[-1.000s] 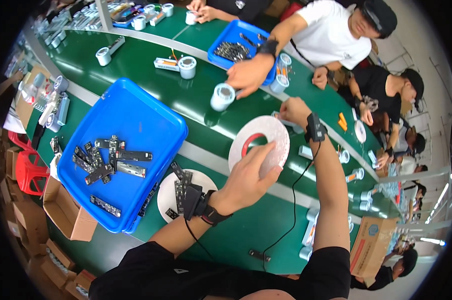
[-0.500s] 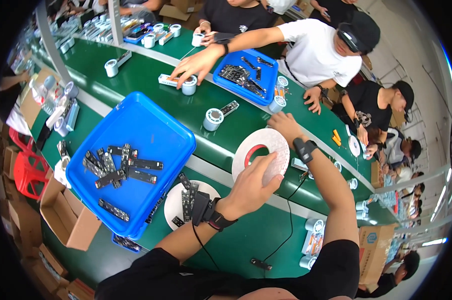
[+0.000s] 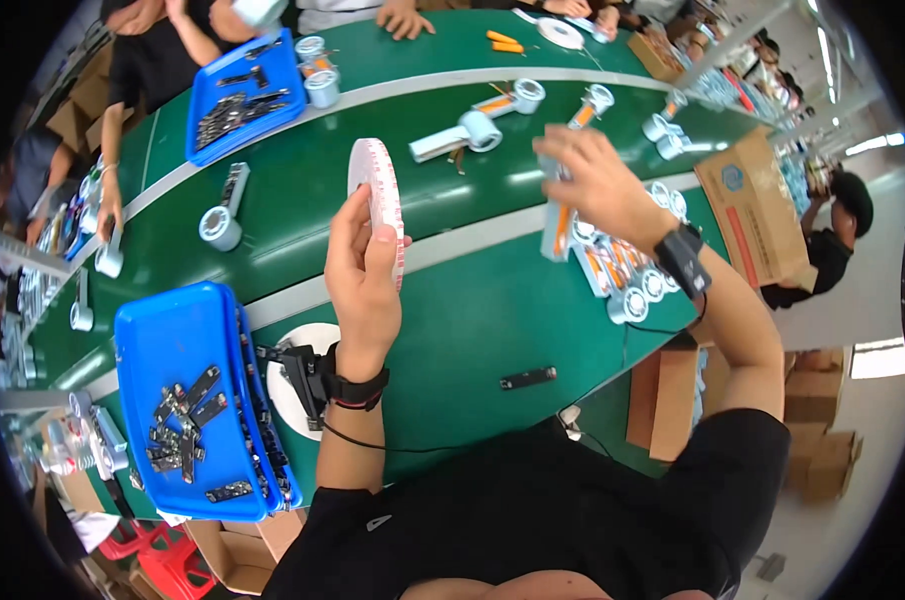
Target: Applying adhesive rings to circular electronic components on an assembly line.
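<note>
Upright in my left hand [image 3: 363, 280] is a flat roll of white tape [image 3: 378, 180] with red print on its edge, gripped between thumb and fingers. My right hand [image 3: 598, 180], blurred by motion, is over the right part of the bench. Its fingers curl round a pale blue housing [image 3: 557, 238] with an orange strip in the handle; the fingers hide much of it. Beside that hand lie several similar housings [image 3: 628, 265] with round heads and orange cells. A single black circuit board [image 3: 529, 378] rests on the green bench near my body.
Stacked blue trays [image 3: 158, 335] at left hold several black circuit boards. Partly behind my left wrist lies a white disc [image 3: 291, 385]. More housings [image 3: 221, 228] sit on the green conveyor [image 3: 303, 220]. Across it are another blue tray [image 3: 205, 95] and co-workers. A cardboard box [image 3: 753, 215] stands at right.
My view has swung to the right. The tape roll has turned from face-on to nearly edge-on in my left hand. My right hand has come from the conveyor to the bench side with a housing.
</note>
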`<state>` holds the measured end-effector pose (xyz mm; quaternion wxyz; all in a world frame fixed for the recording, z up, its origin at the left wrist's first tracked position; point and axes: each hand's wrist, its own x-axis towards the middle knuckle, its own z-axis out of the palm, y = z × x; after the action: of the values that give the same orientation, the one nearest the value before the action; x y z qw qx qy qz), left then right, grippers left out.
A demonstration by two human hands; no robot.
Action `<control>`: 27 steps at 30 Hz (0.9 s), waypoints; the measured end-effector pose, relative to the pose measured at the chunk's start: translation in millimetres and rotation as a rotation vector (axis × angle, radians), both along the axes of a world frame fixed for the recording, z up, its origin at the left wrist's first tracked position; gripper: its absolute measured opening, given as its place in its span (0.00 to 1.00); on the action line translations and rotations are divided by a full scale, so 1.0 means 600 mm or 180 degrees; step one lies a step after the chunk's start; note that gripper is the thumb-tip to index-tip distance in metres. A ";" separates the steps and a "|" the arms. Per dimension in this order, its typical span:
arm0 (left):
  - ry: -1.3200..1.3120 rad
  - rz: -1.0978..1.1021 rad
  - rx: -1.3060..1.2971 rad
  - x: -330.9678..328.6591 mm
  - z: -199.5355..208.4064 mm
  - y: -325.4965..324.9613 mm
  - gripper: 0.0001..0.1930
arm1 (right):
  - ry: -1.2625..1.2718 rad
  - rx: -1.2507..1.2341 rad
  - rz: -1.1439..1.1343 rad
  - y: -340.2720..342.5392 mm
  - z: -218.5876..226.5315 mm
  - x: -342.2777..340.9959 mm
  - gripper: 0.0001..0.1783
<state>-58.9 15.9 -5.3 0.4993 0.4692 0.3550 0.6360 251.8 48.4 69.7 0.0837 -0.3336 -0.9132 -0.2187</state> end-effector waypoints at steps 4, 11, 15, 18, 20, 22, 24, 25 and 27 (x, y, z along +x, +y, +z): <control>0.0261 -0.0735 0.0076 0.063 -0.017 -0.037 0.27 | -0.0719 -0.0780 0.0024 -0.148 -0.081 0.055 0.09; 0.0482 -0.0869 0.0015 0.071 -0.014 -0.068 0.27 | 0.0084 -0.2295 -0.2351 -0.288 -0.121 0.012 0.25; 0.0314 -0.0889 -0.0164 0.074 -0.001 -0.065 0.28 | 0.0441 -0.2202 -0.3586 -0.308 -0.151 0.002 0.32; 0.0272 -0.1008 -0.0199 0.084 -0.004 -0.063 0.30 | 0.0520 -0.1811 -0.3914 -0.302 -0.165 -0.004 0.32; 0.0358 -0.1264 -0.0124 0.078 -0.012 -0.061 0.31 | 0.0468 -0.1803 -0.4133 -0.287 -0.150 -0.010 0.31; 0.0631 -0.1181 0.0041 0.067 -0.015 -0.059 0.32 | 0.0430 -0.1798 -0.4168 -0.272 -0.119 -0.035 0.31; 0.1073 -0.1161 0.0367 0.058 -0.018 -0.055 0.34 | 0.1544 -0.0978 -0.2908 -0.263 -0.069 -0.082 0.28; 0.1058 -0.1130 0.0347 0.056 -0.014 -0.057 0.34 | 0.2051 -0.0585 -0.2292 -0.264 -0.054 -0.101 0.27; 0.1275 -0.1287 0.0368 0.049 0.006 -0.052 0.35 | 0.2274 -0.0659 -0.1839 -0.238 -0.045 -0.140 0.25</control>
<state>-29.5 -15.5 -1.9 0.5083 0.6744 0.3090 0.4374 167.8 -94.4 42.5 0.2947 -0.6351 -0.7139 -0.0124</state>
